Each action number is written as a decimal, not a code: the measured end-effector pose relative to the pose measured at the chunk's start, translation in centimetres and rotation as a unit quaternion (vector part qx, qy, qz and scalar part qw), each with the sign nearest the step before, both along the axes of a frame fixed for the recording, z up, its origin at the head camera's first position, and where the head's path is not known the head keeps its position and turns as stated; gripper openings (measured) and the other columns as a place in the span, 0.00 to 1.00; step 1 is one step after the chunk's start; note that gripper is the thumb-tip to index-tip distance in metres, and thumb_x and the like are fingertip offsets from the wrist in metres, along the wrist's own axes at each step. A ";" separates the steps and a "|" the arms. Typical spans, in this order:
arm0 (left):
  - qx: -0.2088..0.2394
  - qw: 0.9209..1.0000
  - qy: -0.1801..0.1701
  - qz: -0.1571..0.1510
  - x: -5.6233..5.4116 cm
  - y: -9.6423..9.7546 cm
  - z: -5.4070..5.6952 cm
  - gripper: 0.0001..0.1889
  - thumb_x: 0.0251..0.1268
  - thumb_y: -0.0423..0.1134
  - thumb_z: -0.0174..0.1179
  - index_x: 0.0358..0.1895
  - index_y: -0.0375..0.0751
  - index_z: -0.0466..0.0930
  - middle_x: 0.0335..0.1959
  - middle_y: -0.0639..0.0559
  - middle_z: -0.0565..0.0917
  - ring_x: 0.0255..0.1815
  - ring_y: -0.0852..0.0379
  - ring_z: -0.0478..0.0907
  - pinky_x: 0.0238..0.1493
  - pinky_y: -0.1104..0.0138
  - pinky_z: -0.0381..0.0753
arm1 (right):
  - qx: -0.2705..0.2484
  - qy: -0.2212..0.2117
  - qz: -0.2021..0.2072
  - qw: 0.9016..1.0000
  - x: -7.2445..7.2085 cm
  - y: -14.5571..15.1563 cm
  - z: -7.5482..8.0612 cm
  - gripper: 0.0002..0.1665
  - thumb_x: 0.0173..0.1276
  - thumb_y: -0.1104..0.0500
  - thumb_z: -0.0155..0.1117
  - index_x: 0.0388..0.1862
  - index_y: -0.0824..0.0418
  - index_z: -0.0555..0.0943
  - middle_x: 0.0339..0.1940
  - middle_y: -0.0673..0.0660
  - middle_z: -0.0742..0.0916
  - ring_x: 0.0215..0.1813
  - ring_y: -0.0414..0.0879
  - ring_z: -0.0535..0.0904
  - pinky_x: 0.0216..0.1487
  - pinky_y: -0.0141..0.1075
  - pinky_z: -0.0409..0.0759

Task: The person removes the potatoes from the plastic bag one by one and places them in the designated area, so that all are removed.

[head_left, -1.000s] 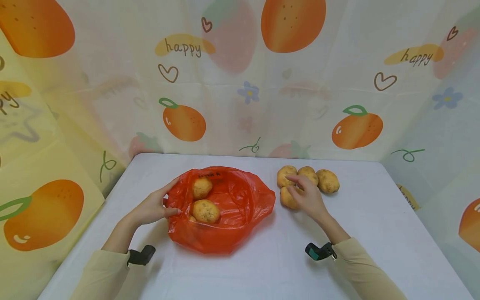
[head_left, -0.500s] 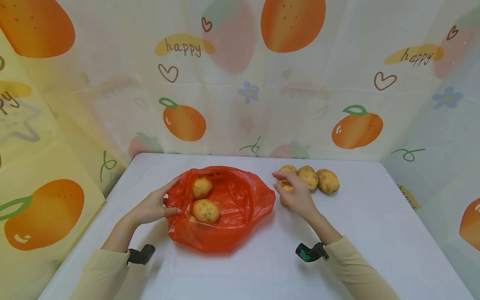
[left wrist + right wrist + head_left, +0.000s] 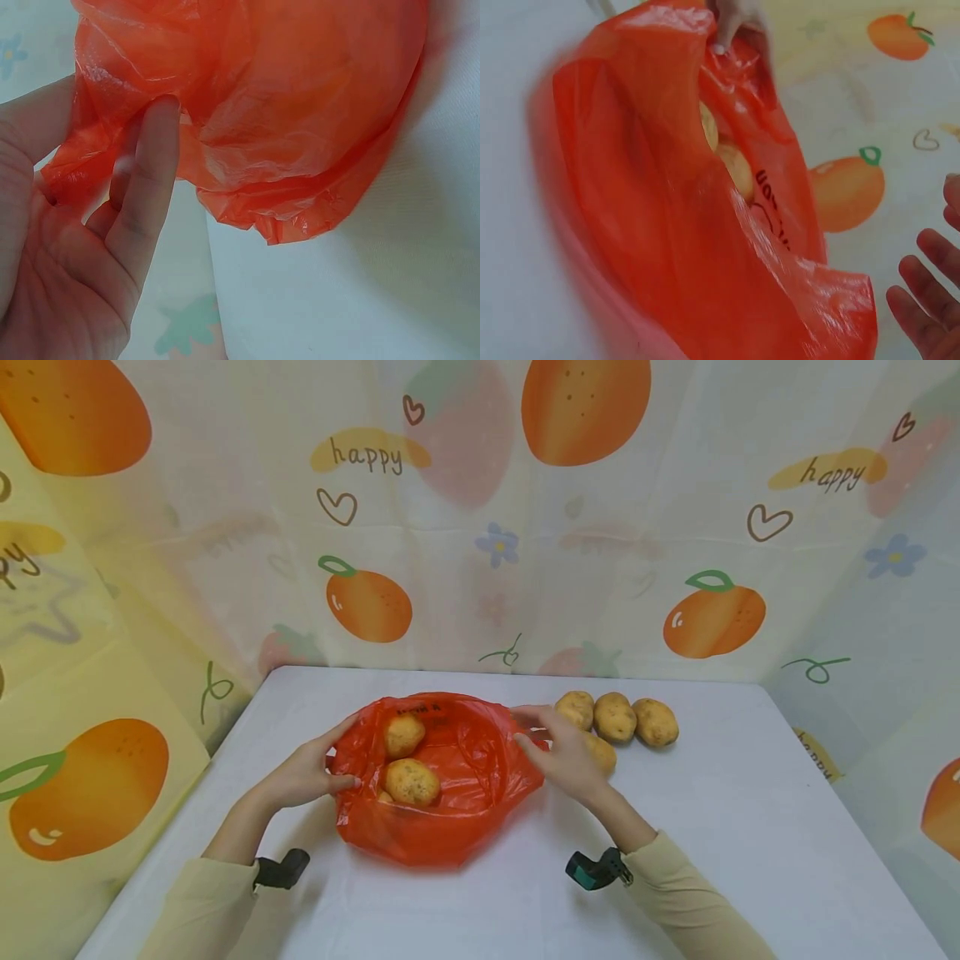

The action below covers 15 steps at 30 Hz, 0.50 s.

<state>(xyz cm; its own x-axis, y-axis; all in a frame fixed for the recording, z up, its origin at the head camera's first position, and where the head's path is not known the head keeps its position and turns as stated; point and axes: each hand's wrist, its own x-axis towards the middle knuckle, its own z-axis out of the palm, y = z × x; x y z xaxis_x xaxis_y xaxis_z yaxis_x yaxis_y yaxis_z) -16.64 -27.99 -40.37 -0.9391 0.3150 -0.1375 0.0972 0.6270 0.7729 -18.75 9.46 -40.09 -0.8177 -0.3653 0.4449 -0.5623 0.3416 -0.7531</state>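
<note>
A red plastic bag (image 3: 442, 839) lies on the white table with its mouth spread open. Inside it show two potatoes (image 3: 412, 782) and a sliver of another below them. My left hand (image 3: 300, 774) holds the left side of the bag's mouth, fingers and thumb on the film (image 3: 135, 60). At the bag's right rim is my right hand (image 3: 562, 756), its fingers spread and nothing in its grasp; the right wrist view shows its fingers (image 3: 922, 300) beside the bag's edge.
Several loose potatoes (image 3: 615, 718) sit in a cluster behind and right of my right hand, one (image 3: 602, 756) partly hidden by it. A fruit-printed cloth (image 3: 495, 610) hangs behind the white table (image 3: 750, 827) and along its sides.
My right hand has moved left from over the loose potatoes to the right rim of the bag, uncovering more of them. The left hand has stayed in place on the bag.
</note>
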 end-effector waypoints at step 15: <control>-0.004 1.000 0.004 -0.001 0.0 0.0 -0.1 0.49 0.51 0.38 0.67 0.73 0.56 0.44 0.59 0.39 0.68 0.48 0.44 0.72 0.34 0.64 0.82 | -0.013 -0.028 0.025 0.999 1.0 -3.2 -0.2 0.22 0.63 0.62 0.62 0.56 0.58 0.73 0.50 0.54 0.81 0.51 0.48 0.77 0.48 0.36 0.80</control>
<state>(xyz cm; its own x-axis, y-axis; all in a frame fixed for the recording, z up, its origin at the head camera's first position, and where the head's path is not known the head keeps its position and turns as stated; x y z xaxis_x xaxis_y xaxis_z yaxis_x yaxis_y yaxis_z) -16.61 -28.00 -40.45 -0.9399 0.3150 -0.1320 0.1044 0.6329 0.7671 -17.75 6.25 -40.30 -0.8228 -0.3951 0.4085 -0.5347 0.2945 -0.7921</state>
